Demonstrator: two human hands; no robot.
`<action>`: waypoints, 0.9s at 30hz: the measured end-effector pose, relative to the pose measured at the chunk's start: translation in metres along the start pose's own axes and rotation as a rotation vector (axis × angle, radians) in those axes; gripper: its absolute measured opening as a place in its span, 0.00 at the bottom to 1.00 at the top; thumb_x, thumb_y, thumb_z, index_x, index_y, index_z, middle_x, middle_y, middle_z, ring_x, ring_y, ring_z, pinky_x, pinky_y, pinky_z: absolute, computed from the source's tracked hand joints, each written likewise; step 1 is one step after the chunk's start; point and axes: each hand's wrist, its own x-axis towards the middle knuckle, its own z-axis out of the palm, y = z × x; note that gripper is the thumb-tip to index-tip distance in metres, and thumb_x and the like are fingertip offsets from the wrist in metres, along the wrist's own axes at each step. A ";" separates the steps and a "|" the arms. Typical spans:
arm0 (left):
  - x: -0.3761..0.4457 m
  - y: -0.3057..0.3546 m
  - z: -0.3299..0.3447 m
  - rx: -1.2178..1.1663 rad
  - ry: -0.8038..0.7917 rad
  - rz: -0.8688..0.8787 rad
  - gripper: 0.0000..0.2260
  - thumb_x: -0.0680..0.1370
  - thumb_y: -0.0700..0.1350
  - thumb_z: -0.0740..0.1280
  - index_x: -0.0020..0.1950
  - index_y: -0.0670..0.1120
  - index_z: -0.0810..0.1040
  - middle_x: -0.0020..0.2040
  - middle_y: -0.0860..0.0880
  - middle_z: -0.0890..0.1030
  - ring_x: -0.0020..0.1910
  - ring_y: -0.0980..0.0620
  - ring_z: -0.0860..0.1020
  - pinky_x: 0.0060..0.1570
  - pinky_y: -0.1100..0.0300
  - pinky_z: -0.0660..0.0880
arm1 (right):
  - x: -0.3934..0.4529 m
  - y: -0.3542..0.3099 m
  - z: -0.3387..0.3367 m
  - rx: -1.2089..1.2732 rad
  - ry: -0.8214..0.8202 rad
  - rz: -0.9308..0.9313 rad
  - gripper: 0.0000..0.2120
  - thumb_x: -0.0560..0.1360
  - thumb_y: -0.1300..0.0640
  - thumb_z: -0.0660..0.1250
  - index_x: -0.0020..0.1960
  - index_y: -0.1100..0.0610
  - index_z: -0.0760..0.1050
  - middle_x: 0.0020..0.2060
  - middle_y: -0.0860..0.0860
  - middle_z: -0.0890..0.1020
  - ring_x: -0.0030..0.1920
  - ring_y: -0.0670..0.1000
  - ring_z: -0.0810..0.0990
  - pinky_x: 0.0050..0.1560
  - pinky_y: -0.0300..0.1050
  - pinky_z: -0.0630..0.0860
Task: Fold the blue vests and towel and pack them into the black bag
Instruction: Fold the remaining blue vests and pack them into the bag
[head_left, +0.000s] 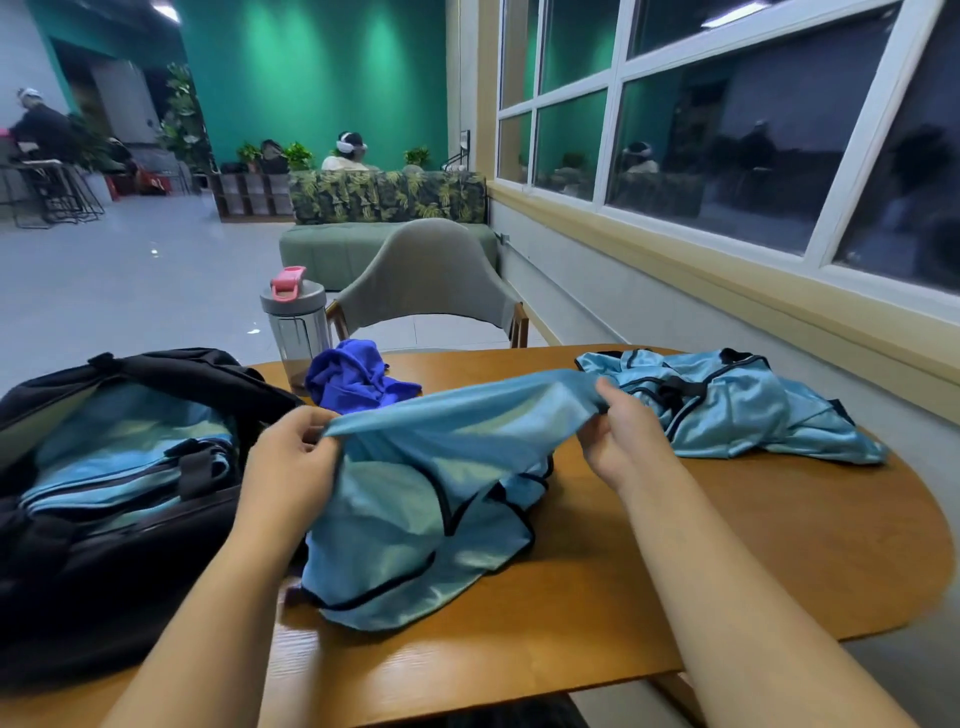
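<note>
1. Left hand (291, 457) pinched the left end of a light blue vest (415, 509), fingers curled round the top edge.
2. Right hand (623, 436) gripped the right end of that same edge, thumb on top, fingers clenched on the fabric.
3. Held vest was stretched between both hands near center; its lower part with black trim drooped onto the wooden desk (727, 561).
4. Black bag (104, 571) sat at near left on the desk, unzipped, touching the held vest's left side.
5. Folded blue vests (124, 467) lay stacked inside the bag.
6. Second vest heap (727, 405), crumpled, lay at far right of the desk, just beside the right hand.
7. Dark blue towel (353, 379), bunched, lay at far center of the desk, behind the held vest.
8. Clear bottle (298, 322) with grey lid and pink clasp stood upright just left of the towel.
9. Grey chair (426, 275) stood beyond the far desk edge.
</note>
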 end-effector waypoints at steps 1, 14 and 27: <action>0.001 0.002 -0.003 -0.027 0.023 -0.007 0.10 0.74 0.36 0.64 0.44 0.51 0.79 0.39 0.55 0.80 0.39 0.53 0.78 0.38 0.59 0.71 | -0.003 -0.001 0.003 0.053 -0.029 -0.004 0.10 0.82 0.59 0.58 0.57 0.64 0.73 0.41 0.57 0.83 0.35 0.51 0.83 0.31 0.41 0.80; -0.023 -0.006 0.032 0.244 -0.370 0.301 0.37 0.68 0.59 0.73 0.73 0.54 0.63 0.74 0.46 0.61 0.74 0.47 0.57 0.72 0.52 0.55 | -0.015 0.014 0.020 0.045 -0.354 -0.029 0.08 0.79 0.64 0.59 0.57 0.63 0.72 0.43 0.57 0.83 0.42 0.53 0.84 0.43 0.47 0.82; -0.018 0.017 0.023 -0.191 0.060 0.024 0.08 0.78 0.38 0.60 0.46 0.50 0.74 0.41 0.47 0.80 0.31 0.53 0.80 0.31 0.60 0.72 | -0.022 0.042 0.008 -0.840 -0.352 -0.006 0.16 0.78 0.66 0.57 0.58 0.51 0.77 0.61 0.49 0.78 0.61 0.51 0.77 0.61 0.49 0.74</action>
